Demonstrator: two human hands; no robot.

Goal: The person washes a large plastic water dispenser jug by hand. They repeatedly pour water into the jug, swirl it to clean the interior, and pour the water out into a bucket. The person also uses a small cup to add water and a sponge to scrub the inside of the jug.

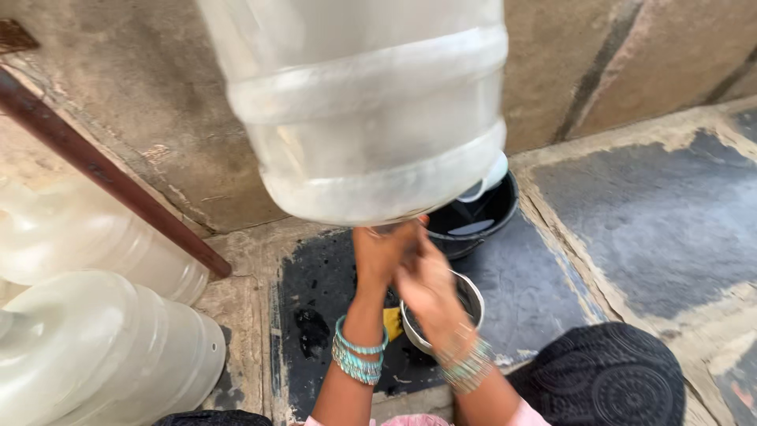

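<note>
Jug [371, 118] looms close; both hands, left [381, 251] and right [426, 288], meet at its underside, grip blurred, I cannot tell; bowl [469, 296] waits below.

Three water jugs [371, 110], two bowls [473, 225]

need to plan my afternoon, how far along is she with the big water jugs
Done: nothing can be confirmed; two jugs lie on their sides at the left, but whether they are finished cannot be told. In hand: both hands, left hand and right hand, are under the raised clear jug, above a steel bowl, with a black bucket behind. Left: at least this jug.
</note>
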